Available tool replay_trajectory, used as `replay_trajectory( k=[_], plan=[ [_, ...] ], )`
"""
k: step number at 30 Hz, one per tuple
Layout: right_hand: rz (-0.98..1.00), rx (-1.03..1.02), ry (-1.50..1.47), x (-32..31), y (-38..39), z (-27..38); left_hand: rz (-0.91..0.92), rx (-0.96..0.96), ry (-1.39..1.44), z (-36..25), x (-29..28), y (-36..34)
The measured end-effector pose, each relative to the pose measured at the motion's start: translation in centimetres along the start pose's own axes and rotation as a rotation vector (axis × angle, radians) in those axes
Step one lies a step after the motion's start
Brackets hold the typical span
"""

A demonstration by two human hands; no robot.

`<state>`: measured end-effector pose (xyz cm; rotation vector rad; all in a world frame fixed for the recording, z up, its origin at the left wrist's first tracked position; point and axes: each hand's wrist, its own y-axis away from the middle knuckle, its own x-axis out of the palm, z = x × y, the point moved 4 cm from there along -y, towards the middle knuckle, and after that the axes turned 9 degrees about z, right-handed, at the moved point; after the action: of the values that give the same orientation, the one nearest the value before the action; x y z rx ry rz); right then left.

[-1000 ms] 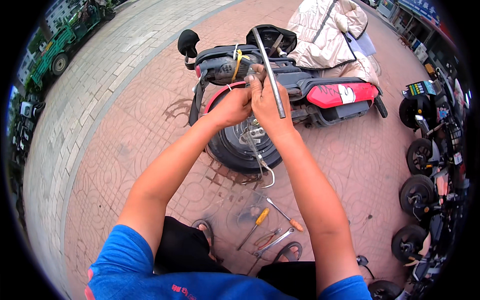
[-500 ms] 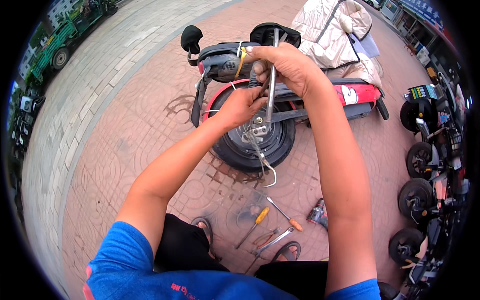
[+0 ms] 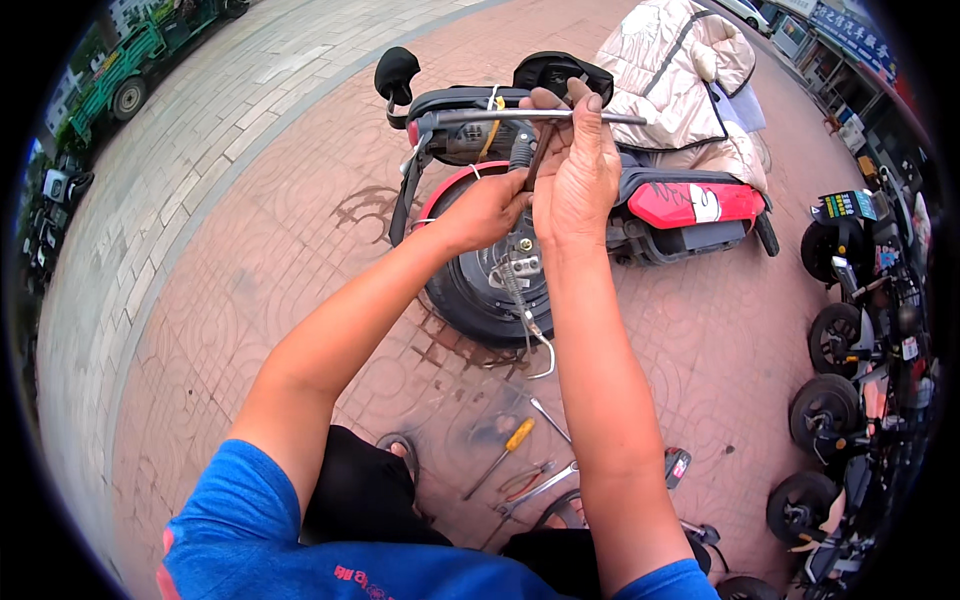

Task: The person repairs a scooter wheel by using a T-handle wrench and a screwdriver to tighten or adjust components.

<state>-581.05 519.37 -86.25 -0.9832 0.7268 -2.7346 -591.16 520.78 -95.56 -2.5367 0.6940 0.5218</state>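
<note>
My left hand (image 3: 488, 208) is closed round a narrow dark stem (image 3: 541, 158) above the scooter's rear wheel. My right hand (image 3: 580, 170), palm toward me, has a long metal bar (image 3: 470, 117) between its thumb and fingers. The bar lies crosswise over the stem's upper end; whether the two are joined is hidden by the fingers. Behind both hands the scooter (image 3: 690, 203), red and black, lies on its side. Its rear wheel (image 3: 470, 300) faces me, with a spring (image 3: 512, 284) and a bent metal lever (image 3: 546, 358) hanging at the hub.
On the paving near my feet lie a yellow-handled screwdriver (image 3: 519, 435), pliers (image 3: 524, 486), a wrench (image 3: 545, 487) and a power drill (image 3: 677, 466), partly behind my right arm. A pale quilted cover (image 3: 655, 75) drapes the scooter's front. Parked scooters (image 3: 825, 405) line the right side.
The metal bar has swung from upright to nearly level. My right hand has turned palm toward me, and its forearm has shifted left. My left hand keeps its place on the dark stem.
</note>
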Motion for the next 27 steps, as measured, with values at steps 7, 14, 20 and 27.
replay_trajectory(
  k=[7, 14, 20, 27],
  plan=[
    [0.244, 0.076, 0.622, -2.1, 1.6, 0.4, -0.228, -0.107, -0.198, 0.2, -0.5, 0.2],
    [0.26, -0.002, 1.188, -2.3, 3.4, 1.1, -0.099, 0.126, -0.086, 0.1, 0.6, 0.6],
    [0.206, -0.15, 1.213, -2.8, 2.9, 1.4, -0.161, -0.023, -0.414, -0.8, 0.0, 0.2],
    [0.212, -0.041, 1.21, -2.9, 2.8, 2.0, 0.019, -0.074, -0.153, 1.3, 0.1, 0.4]
  ],
)
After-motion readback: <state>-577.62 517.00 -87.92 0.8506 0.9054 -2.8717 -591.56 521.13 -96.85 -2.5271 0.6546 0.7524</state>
